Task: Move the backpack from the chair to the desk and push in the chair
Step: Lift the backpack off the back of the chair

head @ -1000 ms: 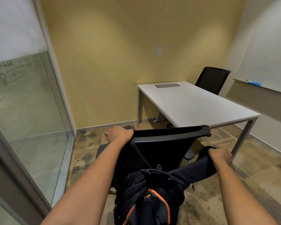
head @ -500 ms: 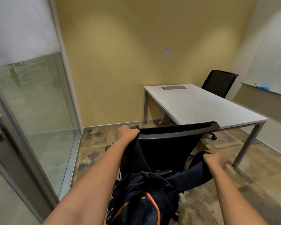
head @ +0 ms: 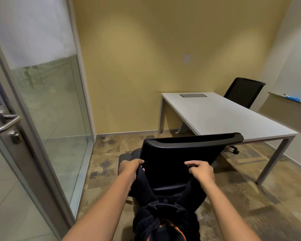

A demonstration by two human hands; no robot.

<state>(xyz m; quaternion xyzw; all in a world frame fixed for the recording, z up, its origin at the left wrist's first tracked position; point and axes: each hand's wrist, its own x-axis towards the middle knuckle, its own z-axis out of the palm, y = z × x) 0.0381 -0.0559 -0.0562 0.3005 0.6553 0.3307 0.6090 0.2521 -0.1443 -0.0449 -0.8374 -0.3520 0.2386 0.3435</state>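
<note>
A dark navy backpack (head: pixel 165 221) with orange trim hangs in front of me, behind the back of a black office chair (head: pixel 184 153). My left hand (head: pixel 131 168) is closed on the backpack's left strap beside the chair back. My right hand (head: pixel 201 171) is closed on the right strap, in front of the chair back. Both straps run down from my fists to the bag. The white desk (head: pixel 224 115) stands beyond the chair, to the right, its top bare except for a grey cable hatch (head: pixel 193 95).
A glass partition and a glass door with a metal lever handle (head: pixel 5 124) stand close on the left. A second black chair (head: pixel 243 91) sits behind the desk. A ledge with a blue eraser (head: pixel 292 98) runs along the right wall. Patterned carpet surrounds the chair.
Both hands have come down and inward from the chair's top corners, pulling the straps off the chair back. The view has backed away and turned left, revealing the door handle.
</note>
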